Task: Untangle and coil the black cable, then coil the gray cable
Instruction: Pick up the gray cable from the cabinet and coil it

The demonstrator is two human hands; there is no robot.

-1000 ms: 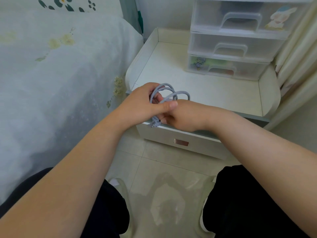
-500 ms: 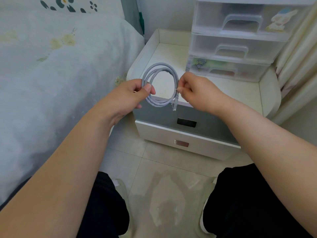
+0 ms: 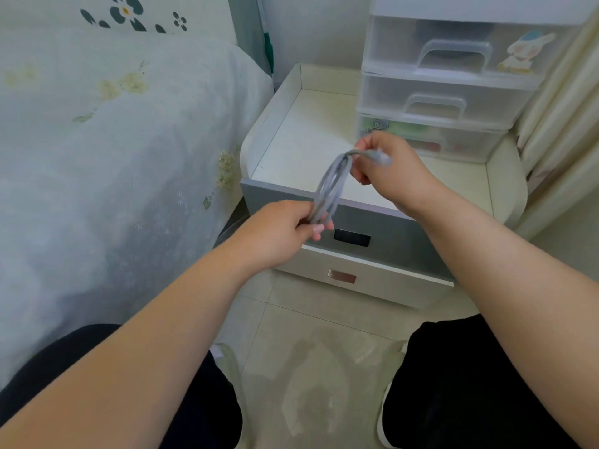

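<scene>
The gray cable (image 3: 330, 186) hangs as a narrow, stretched coil of several loops between my two hands, above the front edge of the nightstand. My left hand (image 3: 282, 231) pinches the coil's lower end in its fingertips. My right hand (image 3: 389, 170) grips the upper end, and a blurred plug end sticks out past its knuckles. No black cable is in view.
A white nightstand (image 3: 505, 196) with a raised rim stands ahead, its gray and white drawers facing me. A clear plastic drawer unit (image 3: 447, 92) fills its back right. A bed (image 3: 113, 140) lies to the left, a curtain (image 3: 564, 108) to the right. My knees frame tiled floor.
The round gray coil has been turned edge-on and pulled long. My right hand rose and moved back over the nightstand; my left hand dropped lower and moved right.
</scene>
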